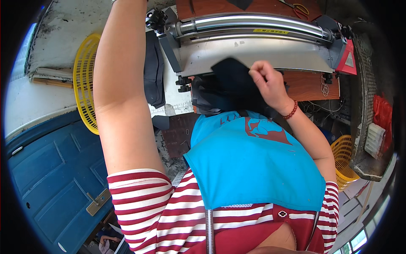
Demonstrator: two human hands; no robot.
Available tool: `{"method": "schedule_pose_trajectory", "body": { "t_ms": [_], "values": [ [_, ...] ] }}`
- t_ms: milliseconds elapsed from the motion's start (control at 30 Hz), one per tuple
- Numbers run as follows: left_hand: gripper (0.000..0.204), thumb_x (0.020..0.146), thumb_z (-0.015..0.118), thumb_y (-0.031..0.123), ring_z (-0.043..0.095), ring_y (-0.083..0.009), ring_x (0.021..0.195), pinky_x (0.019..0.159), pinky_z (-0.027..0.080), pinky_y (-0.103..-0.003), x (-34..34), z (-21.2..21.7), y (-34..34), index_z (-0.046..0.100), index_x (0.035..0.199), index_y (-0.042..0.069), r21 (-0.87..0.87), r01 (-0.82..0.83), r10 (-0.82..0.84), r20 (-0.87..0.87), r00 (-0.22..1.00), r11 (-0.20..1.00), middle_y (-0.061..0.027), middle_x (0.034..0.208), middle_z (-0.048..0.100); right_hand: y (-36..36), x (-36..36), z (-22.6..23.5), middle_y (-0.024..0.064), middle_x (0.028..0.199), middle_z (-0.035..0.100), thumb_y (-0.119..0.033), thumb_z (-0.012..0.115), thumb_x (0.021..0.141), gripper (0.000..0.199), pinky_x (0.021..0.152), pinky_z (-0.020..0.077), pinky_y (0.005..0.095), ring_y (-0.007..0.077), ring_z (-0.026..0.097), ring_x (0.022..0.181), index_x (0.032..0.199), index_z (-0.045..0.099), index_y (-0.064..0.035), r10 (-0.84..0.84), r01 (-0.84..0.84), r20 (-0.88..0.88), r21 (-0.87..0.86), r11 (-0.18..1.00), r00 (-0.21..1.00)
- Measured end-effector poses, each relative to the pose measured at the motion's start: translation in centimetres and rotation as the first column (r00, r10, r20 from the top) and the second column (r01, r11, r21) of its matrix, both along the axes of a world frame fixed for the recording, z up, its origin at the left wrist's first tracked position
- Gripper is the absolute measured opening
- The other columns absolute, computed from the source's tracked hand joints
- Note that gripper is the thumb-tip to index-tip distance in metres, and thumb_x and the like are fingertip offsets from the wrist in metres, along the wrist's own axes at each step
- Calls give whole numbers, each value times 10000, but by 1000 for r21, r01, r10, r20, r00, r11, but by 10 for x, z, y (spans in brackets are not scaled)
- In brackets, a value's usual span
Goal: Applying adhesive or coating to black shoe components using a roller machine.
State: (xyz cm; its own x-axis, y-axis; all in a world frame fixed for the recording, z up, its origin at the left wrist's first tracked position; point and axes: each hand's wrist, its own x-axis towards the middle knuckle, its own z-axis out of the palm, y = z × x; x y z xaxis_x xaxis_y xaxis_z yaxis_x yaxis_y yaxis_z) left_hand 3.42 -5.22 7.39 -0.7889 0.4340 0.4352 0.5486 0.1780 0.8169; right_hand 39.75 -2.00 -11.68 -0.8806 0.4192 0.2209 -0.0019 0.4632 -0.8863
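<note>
My right hand [270, 84], with a red bead bracelet at the wrist, is closed in a pinch. Its thumb and fingers grip the corner of a black flat piece of material [234, 78], held up tilted. Behind that piece is the metal feed plate [262, 54] of a roller machine [253, 23]. More dark pieces [205, 99] lie in a pile below the plate's front edge, close to my blue apron [253, 169]. My left arm [122, 84] stretches far forward past the machine's left side, and its hand is beyond the top edge of the picture.
A stack of dark sheets [154, 72] lies left of the machine. Yellow baskets stand at the left [86, 80] and lower right [343, 163]. Scissors [298, 8] lie behind the roller. A blue door [55, 173] is at the left, a red plastic bag [382, 112] at the right.
</note>
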Motion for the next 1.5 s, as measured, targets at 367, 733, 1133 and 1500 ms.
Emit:
{"method": "schedule_pose_trajectory", "body": {
  "t_ms": [367, 733, 1133, 1500],
  "values": [
    [259, 845, 647, 220, 715, -377, 784, 747, 547, -433, 41, -174, 42, 791, 910, 15, -721, 438, -531, 116, 840, 536, -255, 897, 731, 61, -60, 5, 97, 745, 687, -124, 645, 979, 138, 657, 496, 316, 167, 626, 646, 1066, 635, -17, -239, 239, 145, 16, 971, 960],
    [270, 848, 755, 168, 512, -180, 573, 526, 411, -403, 38, -163, 52, 612, 675, 18, -552, 427, -109, 515, 850, 716, -77, 645, 561, 40, -20, 15, 65, 977, 648, -111, 766, 838, 181, 743, 502, 392, 280, 645, 818, 990, 667, -107, -150, 206, -142, 739, 642, 978],
    [228, 809, 803, 235, 523, -98, 562, 475, 430, -272, 21, -156, 57, 641, 769, 79, -362, 415, -291, 351, 890, 835, 6, 660, 574, -1, -3, -6, 100, 930, 648, -31, 794, 777, 195, 672, 536, 366, 280, 657, 780, 924, 668, -55, 144, -113, -48, 404, 908, 988],
    [181, 845, 764, 210, 569, -99, 661, 513, 436, -276, 34, -137, 59, 617, 798, 115, -253, 519, -342, 513, 788, 817, 7, 745, 620, 55, -41, 34, 45, 921, 669, -66, 730, 897, 94, 561, 481, 265, 140, 596, 609, 967, 670, -50, -78, 135, -218, 260, 956, 973]
  ]
}}
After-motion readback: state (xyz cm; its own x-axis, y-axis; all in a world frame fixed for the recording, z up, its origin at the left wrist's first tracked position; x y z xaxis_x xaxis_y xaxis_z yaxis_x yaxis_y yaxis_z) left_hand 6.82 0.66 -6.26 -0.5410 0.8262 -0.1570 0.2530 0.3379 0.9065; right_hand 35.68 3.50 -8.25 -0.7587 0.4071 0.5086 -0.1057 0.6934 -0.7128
